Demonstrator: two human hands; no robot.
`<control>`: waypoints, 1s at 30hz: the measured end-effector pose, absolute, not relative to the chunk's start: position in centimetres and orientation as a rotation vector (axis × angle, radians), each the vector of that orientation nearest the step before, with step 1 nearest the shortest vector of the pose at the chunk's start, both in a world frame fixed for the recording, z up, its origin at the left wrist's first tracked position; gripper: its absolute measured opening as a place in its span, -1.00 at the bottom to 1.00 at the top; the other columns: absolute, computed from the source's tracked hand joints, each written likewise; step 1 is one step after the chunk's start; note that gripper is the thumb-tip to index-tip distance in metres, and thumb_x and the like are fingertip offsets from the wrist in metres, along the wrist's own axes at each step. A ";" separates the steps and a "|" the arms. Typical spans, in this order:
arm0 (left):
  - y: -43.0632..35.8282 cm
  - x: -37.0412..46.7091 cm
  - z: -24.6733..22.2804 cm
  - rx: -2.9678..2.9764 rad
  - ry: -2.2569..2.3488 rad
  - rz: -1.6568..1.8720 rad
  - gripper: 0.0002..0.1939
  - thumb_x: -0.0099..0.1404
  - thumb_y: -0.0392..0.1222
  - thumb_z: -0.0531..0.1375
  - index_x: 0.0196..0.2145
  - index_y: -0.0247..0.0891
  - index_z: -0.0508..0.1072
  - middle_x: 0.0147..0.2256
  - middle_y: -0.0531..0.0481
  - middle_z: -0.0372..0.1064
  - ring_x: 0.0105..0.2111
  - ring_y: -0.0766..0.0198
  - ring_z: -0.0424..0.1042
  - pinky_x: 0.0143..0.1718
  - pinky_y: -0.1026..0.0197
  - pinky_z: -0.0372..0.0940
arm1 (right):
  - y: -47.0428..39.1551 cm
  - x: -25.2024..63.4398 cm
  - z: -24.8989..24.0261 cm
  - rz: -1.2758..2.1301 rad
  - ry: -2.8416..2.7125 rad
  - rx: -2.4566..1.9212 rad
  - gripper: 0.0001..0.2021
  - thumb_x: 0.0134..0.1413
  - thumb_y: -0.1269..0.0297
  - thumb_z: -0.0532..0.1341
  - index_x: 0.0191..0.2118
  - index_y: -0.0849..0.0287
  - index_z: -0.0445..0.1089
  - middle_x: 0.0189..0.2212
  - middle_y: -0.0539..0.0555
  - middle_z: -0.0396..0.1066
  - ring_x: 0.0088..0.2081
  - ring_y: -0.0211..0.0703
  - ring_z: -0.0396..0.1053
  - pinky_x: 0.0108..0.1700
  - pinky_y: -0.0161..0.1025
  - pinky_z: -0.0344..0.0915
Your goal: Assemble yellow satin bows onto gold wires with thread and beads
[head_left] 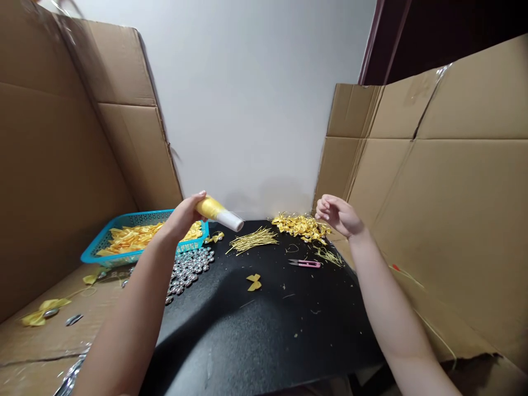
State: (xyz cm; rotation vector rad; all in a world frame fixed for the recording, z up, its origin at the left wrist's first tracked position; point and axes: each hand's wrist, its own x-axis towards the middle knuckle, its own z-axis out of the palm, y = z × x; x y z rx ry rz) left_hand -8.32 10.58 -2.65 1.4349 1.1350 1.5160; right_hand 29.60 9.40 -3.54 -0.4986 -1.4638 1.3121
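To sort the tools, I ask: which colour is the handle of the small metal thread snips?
Pink handle, seen best in the head view.

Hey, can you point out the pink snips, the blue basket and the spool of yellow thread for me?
Pink snips (308, 264): head view, on the handle.
Blue basket (95, 248): head view, on the rim.
Yellow thread spool (210, 208): head view, on the wound thread.

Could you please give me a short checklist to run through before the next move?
1. Yellow-and-white cone held in left hand: ok.
2. Right hand free of thread: cannot tell; its fingers are curled.
3. Pink-handled metal snips lying uncovered: ok.
4. Small yellow bow-shaped piece set apart from the piles: ok.
5. Black tabletop free of scraps: not ok; small bits lie scattered.
6. Shiny silver bead-like pieces all together: not ok; some lie on the brown cardboard.
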 end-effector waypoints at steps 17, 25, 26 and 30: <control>10.5 -10.6 -2.0 1.205 1.264 1.659 -0.67 0.25 0.03 0.01 -0.55 -0.22 0.21 -0.73 0.15 0.03 -0.74 0.39 0.03 -0.70 0.33 0.08 | 10.0 34.7 -3.2 0.980 -1.602 -0.882 -0.60 -0.11 0.01 0.35 -0.62 0.16 0.22 -0.63 -0.08 0.07 -0.56 -0.30 0.01 -0.44 -0.27 0.12; 10.2 -12.5 -3.0 1.283 1.643 1.812 -0.72 0.15 -0.07 0.28 -0.50 -0.39 0.47 -0.75 0.09 0.19 -0.67 0.36 0.14 -0.71 0.36 -0.04 | 9.5 37.1 -2.6 0.779 -1.294 -0.713 -0.67 -0.06 0.11 0.31 -0.59 0.14 0.20 -0.62 -0.09 0.04 -0.56 -0.32 0.02 -0.44 -0.33 0.20; 10.1 -12.5 -2.9 1.268 1.651 1.851 -0.71 0.17 -0.06 0.26 -0.50 -0.38 0.46 -0.74 0.08 0.22 -0.66 0.35 0.17 -0.70 0.36 -0.02 | 9.2 37.5 -2.5 0.779 -1.265 -0.685 -0.69 -0.03 0.15 0.30 -0.59 0.14 0.20 -0.62 -0.09 0.04 -0.56 -0.32 0.03 -0.43 -0.33 0.21; 10.0 -12.4 -2.4 1.130 1.573 1.979 -0.67 0.28 -0.03 0.12 -0.51 -0.34 0.36 -0.72 0.07 0.21 -0.68 0.35 0.18 -0.69 0.36 0.07 | 8.6 38.5 -2.3 0.785 -1.216 -0.638 -0.68 0.05 0.19 0.23 -0.60 0.14 0.14 -0.62 -0.10 -0.04 -0.59 -0.33 -0.01 -0.41 -0.31 0.25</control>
